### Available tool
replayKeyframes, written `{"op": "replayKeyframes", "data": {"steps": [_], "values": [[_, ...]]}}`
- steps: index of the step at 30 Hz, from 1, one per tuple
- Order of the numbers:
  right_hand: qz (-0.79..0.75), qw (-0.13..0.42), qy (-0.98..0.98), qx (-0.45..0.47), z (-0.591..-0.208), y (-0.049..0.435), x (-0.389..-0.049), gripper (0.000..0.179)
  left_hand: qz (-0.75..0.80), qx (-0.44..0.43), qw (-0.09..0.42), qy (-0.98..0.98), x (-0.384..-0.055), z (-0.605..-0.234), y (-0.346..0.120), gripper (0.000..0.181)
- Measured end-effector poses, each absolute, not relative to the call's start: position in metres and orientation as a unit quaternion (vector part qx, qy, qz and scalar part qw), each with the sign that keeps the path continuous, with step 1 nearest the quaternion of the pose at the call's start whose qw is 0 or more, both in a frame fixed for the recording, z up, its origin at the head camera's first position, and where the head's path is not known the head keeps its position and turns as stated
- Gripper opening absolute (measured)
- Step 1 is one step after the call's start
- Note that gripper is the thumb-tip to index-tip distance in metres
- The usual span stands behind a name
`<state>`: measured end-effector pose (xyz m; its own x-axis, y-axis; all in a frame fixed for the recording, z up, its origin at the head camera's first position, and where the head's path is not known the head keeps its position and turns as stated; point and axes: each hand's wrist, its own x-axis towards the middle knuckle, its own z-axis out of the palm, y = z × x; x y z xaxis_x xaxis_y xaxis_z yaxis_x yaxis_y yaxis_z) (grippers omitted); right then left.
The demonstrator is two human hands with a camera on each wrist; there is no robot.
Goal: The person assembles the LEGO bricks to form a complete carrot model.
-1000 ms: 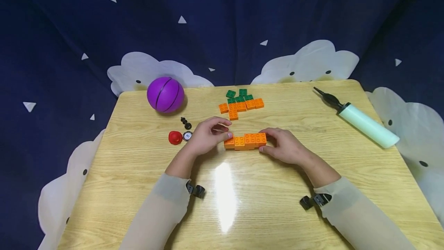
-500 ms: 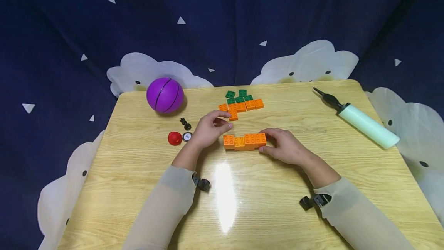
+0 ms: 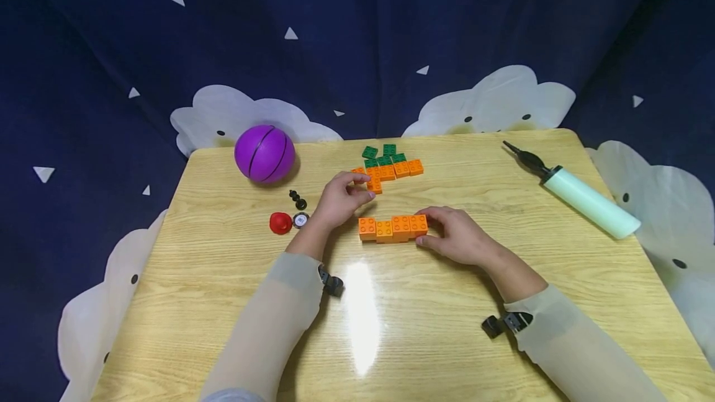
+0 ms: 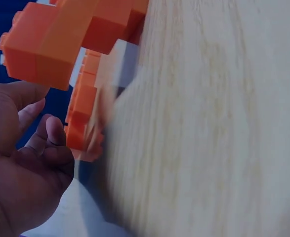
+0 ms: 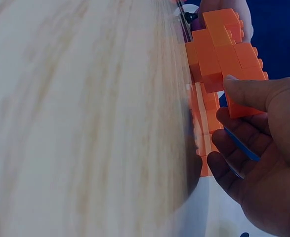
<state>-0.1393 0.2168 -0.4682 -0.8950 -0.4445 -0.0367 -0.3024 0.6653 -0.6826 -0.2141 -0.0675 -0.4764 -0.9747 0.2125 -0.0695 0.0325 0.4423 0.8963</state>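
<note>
A joined row of orange toy building bricks sits on the wooden table, stepped in height with a lower stretch toward its left. My right hand holds its right end, thumb in front and fingers behind, as the right wrist view also shows. My left hand is beyond and left of that row, thumb and index finger spread at the left side of a loose orange brick. In the left wrist view the left hand has loosely bent fingers and nothing between them.
Loose orange bricks lie at the back, with green bricks behind them. Left are a purple ball, a black chess piece, a small red cap and a poker chip. A hand pump lies right.
My left hand has let go of the row's left end and moved away toward the loose orange bricks at the back. The right hand stays on the row's right end.
</note>
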Motion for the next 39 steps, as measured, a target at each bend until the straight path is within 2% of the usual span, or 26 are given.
{"op": "replayKeyframes", "data": {"steps": [14,27,39], "values": [[-0.355,0.104,0.906,-0.207,-0.467,0.214,-0.140,0.048,0.505,0.057,0.090,0.857,-0.222,-0.485,-0.062,0.044],[-0.349,0.105,0.906,-0.215,-0.470,0.214,-0.141,0.048,0.434,0.073,0.074,0.895,-0.223,-0.490,-0.060,0.030],[-0.359,0.106,0.903,-0.210,-0.472,0.217,-0.141,0.047,0.444,0.073,0.066,0.891,-0.216,-0.485,-0.057,0.028]]}}
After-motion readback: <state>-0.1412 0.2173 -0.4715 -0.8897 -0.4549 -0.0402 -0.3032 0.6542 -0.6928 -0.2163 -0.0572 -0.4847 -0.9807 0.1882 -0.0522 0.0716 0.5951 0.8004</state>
